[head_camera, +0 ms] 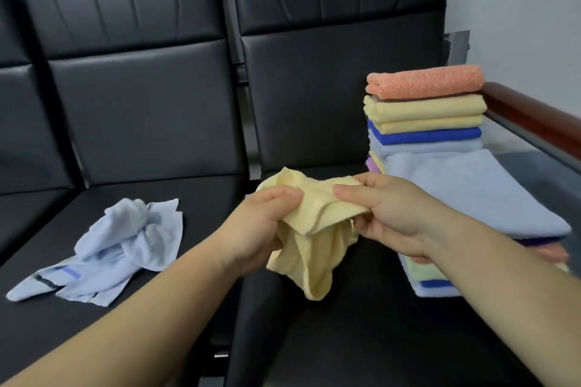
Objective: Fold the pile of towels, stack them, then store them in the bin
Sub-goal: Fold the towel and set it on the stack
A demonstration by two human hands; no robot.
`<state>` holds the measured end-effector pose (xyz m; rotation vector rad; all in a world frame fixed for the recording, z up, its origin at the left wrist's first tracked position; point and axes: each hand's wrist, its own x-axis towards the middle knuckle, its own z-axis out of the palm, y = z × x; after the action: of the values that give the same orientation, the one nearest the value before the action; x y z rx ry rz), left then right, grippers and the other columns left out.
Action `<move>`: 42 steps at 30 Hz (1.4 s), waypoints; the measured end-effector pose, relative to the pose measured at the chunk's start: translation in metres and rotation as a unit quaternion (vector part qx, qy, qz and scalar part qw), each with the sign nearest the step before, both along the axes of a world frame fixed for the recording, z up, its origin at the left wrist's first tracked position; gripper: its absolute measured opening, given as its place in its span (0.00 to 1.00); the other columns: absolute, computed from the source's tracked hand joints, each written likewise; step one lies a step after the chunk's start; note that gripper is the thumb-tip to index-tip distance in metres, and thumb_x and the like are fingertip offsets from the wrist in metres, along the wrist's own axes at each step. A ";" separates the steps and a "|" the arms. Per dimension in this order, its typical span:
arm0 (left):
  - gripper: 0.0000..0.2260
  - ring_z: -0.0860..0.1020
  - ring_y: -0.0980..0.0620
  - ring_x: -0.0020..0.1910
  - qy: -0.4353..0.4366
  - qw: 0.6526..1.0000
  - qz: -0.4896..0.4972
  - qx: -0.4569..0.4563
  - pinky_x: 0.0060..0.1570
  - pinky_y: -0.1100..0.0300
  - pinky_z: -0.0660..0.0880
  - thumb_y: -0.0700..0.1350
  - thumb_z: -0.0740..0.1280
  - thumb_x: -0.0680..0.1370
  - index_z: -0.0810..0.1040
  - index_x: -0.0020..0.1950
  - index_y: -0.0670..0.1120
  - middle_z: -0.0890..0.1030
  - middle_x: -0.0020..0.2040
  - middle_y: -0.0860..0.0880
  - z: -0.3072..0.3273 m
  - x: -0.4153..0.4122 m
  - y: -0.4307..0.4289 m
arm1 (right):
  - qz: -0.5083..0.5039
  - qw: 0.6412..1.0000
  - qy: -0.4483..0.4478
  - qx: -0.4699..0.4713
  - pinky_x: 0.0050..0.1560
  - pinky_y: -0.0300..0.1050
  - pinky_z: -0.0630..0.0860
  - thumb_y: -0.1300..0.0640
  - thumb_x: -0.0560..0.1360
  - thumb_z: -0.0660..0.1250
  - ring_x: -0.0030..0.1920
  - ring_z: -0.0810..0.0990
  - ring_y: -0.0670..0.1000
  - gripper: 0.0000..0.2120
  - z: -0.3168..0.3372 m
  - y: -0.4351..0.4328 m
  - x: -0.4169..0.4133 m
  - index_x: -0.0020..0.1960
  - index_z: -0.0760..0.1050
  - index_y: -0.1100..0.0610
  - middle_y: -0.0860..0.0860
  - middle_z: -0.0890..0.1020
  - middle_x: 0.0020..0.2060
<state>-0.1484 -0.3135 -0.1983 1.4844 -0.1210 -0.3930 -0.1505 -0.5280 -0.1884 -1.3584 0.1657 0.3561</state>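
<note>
Yellow cloth hangs crumpled between both hands: a yellow towel (314, 239), held up off the front of the right-hand black seat (345, 339). The left hand (261, 229) grips one bunched side, fingers curled round the fabric and thumb on top. The right hand (386, 217) pinches the towel's upper edge between thumb and fingers. The rest of the towel droops below them.

On the left-hand seat (204, 198) lies a pale blue towel (116, 248), unfolded and rumpled, well apart from the hands. To the right, on the same seat as the yellow towel, stands a low stack of folded towels (471, 198) with a pale blue one on top. Just behind it rises a taller stack (424, 116), topped by an orange towel (424, 82). A brown wooden armrest (534, 113) runs beside the stacks, and black padded backrests (141, 104) stand behind.
</note>
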 end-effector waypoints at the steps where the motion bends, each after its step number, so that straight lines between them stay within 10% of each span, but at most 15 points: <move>1: 0.14 0.83 0.46 0.48 0.005 1.000 0.012 -0.001 0.50 0.51 0.77 0.48 0.64 0.84 0.80 0.58 0.38 0.84 0.50 0.43 0.000 -0.002 0.001 | 0.003 1.000 0.001 -0.003 0.35 0.38 0.75 0.57 0.78 0.74 0.42 0.81 0.46 0.14 0.000 0.001 -0.001 0.61 0.78 0.59 0.53 0.84 0.49; 6: 0.09 0.79 0.52 0.36 -0.002 0.997 0.075 -0.006 0.34 0.58 0.76 0.43 0.61 0.85 0.80 0.49 0.46 0.81 0.42 0.48 0.004 -0.002 0.004 | -0.018 1.000 -0.014 -0.004 0.36 0.39 0.76 0.58 0.75 0.77 0.48 0.80 0.51 0.20 0.001 0.002 -0.005 0.64 0.75 0.55 0.57 0.83 0.58; 10: 0.05 0.78 0.50 0.41 -0.019 0.999 0.032 0.003 0.40 0.55 0.76 0.49 0.68 0.80 0.82 0.49 0.50 0.81 0.44 0.49 0.006 -0.003 0.009 | -0.016 0.999 -0.035 0.008 0.43 0.44 0.77 0.63 0.76 0.74 0.49 0.81 0.51 0.19 0.001 0.002 -0.010 0.64 0.74 0.55 0.57 0.85 0.56; 19: 0.11 0.77 0.63 0.42 -0.188 0.931 -0.138 0.282 0.42 0.65 0.74 0.49 0.81 0.68 0.83 0.46 0.57 0.79 0.41 0.64 0.009 -0.011 0.025 | -0.005 0.999 -0.046 0.029 0.57 0.53 0.75 0.66 0.77 0.72 0.51 0.81 0.55 0.10 -0.002 0.000 -0.013 0.57 0.78 0.58 0.57 0.84 0.49; 29: 0.09 0.74 0.47 0.38 -0.061 0.996 0.003 0.060 0.37 0.57 0.70 0.49 0.69 0.75 0.76 0.41 0.44 0.77 0.40 0.43 0.007 -0.004 0.032 | 0.094 0.982 -0.062 -0.149 0.62 0.54 0.80 0.66 0.75 0.75 0.55 0.86 0.56 0.17 -0.010 -0.002 -0.015 0.60 0.81 0.53 0.55 0.87 0.55; 34: 0.10 0.84 0.41 0.51 0.031 0.982 0.146 -0.112 0.55 0.49 0.78 0.41 0.63 0.80 0.80 0.50 0.36 0.85 0.50 0.39 0.020 -0.004 0.029 | 0.147 0.929 -0.102 -0.323 0.64 0.44 0.79 0.58 0.73 0.79 0.58 0.82 0.44 0.14 -0.012 -0.001 -0.016 0.52 0.81 0.43 0.45 0.84 0.55; 42: 0.20 0.70 0.53 0.27 0.065 0.986 0.152 -0.037 0.31 0.59 0.70 0.40 0.64 0.80 0.71 0.27 0.48 0.70 0.29 0.50 0.013 -0.001 0.023 | 0.201 0.916 -0.137 -0.319 0.45 0.46 0.72 0.54 0.74 0.74 0.45 0.74 0.49 0.07 -0.011 0.004 -0.019 0.40 0.78 0.46 0.47 0.77 0.43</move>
<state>-0.1492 -0.2903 -0.1856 1.3742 0.1917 -0.2349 -0.1697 -0.5240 -0.1990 -2.0835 -0.2632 0.4721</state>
